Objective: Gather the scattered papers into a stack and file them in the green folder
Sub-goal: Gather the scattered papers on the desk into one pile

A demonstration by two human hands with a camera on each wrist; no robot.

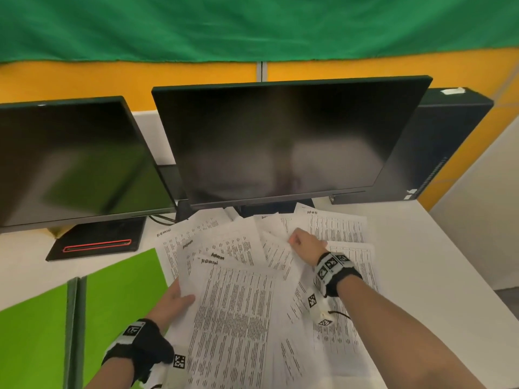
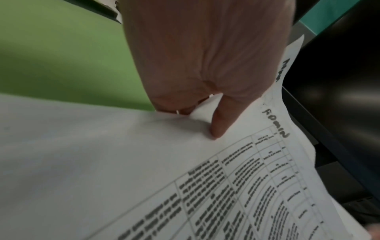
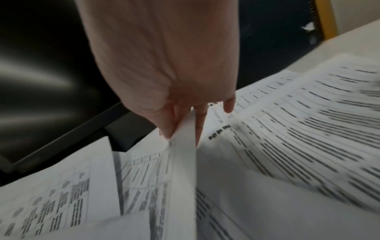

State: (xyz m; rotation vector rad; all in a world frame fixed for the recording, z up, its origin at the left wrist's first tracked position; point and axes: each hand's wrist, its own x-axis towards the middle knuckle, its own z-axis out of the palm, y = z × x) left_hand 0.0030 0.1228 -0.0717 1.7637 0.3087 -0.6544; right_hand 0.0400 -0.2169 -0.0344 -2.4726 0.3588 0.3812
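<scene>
Gripping the papers (image 1: 233, 304) with the left hand (image 1: 175, 300) while the right hand (image 1: 304, 244) pinched one raised sheet (image 3: 185, 146) — tugging risked creasing it, or scattering loose pages.

Far edge, as I saw it: two monitors (image 1: 280, 141) and a black computer case (image 1: 449, 153) walled it off. Centre: fanned papers (image 1: 238, 304) covered the white desk (image 1: 421, 262). Left: the open green folder (image 1: 120, 290) lay flat. Right: bare desktop gave me passage.
</scene>
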